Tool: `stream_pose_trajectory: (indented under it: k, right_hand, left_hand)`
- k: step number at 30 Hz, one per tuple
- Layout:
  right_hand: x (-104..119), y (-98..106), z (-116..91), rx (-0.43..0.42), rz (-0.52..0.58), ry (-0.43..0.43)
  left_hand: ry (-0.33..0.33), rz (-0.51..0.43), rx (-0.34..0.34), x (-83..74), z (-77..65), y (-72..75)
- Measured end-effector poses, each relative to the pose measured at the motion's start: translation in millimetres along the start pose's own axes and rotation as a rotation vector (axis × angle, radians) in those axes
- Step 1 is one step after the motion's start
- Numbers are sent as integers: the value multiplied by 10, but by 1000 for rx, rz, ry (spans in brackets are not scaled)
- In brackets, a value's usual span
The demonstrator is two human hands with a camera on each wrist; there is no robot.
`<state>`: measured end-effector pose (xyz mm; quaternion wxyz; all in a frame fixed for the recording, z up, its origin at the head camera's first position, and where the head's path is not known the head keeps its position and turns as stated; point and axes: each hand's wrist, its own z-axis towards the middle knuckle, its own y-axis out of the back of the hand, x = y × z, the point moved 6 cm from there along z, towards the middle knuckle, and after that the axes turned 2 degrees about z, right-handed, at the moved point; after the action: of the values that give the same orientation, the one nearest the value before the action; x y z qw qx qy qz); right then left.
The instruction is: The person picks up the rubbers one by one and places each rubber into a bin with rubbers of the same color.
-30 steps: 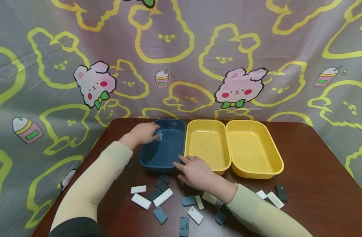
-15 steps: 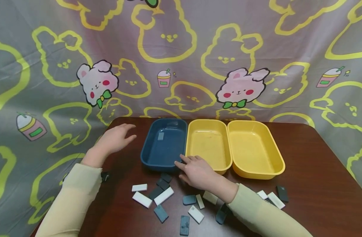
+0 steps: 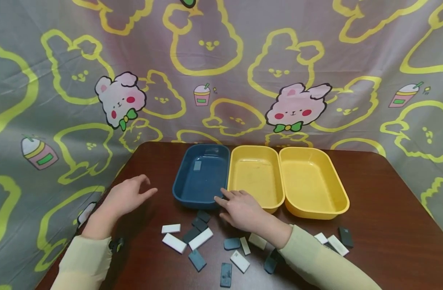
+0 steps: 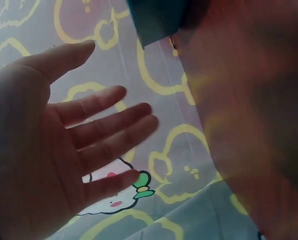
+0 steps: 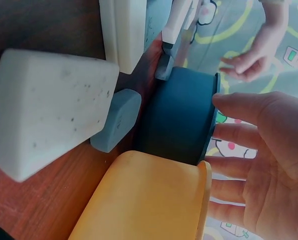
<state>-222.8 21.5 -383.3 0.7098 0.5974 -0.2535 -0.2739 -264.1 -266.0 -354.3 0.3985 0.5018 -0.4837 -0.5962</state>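
Note:
My left hand (image 3: 125,197) hovers over the table left of the blue bin (image 3: 201,201), holding nothing. In the left wrist view its fingers (image 4: 111,142) are spread and relaxed. My right hand (image 3: 243,211) lies at the near corner where the blue bin meets the middle yellow bin (image 3: 255,177). The right wrist view shows its fingers (image 5: 233,167) extended along the bins' rims; firm contact cannot be told. A small grey-blue block (image 3: 197,165) lies inside the blue bin. Eraser-like blocks lie before the bins, among them a white block (image 3: 200,239) and a blue-grey block (image 3: 231,244).
A second yellow bin (image 3: 315,181) stands right of the middle one, side by side with it. More white and dark blocks (image 3: 338,245) lie near the right forearm. The brown table (image 3: 380,193) backs onto a patterned curtain (image 3: 235,60).
My left hand has drawn back out of the blue bin, leftward and then nearer to me. The grey-blue block in the bin is now fully uncovered. My right hand stays put.

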Motion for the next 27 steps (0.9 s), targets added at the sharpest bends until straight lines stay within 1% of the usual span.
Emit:
stream_pose_trajectory:
  k: [4, 7, 9, 12, 14, 18, 23, 27]
  right_hand:
    - [-2, 8, 1, -7, -1, -1]
    - [-5, 7, 4, -8, 1, -1]
    - [-3, 7, 4, -6, 6, -1]
    - [-3, 0, 4, -3, 11, -4]
    - [-5, -1, 2, -5, 11, -5]
    - [-6, -4, -2, -10, 5, -5]
    - [1, -5, -8, -19, 1, 1]
    - [4, -4, -7, -18, -3, 3]
  left_hand:
    - [40, 6, 55, 11, -108, -163]
    - [74, 13, 111, 17, -173, -304]
    - [101, 21, 164, 10, -211, -413]
    - [125, 46, 240, -36, -249, -575]
    - [136, 60, 269, -85, -254, -656]
    - [133, 74, 293, -189, -238, -733]
    - [75, 81, 307, -335, -233, -769]
    - [38, 93, 315, -409, -224, -775]
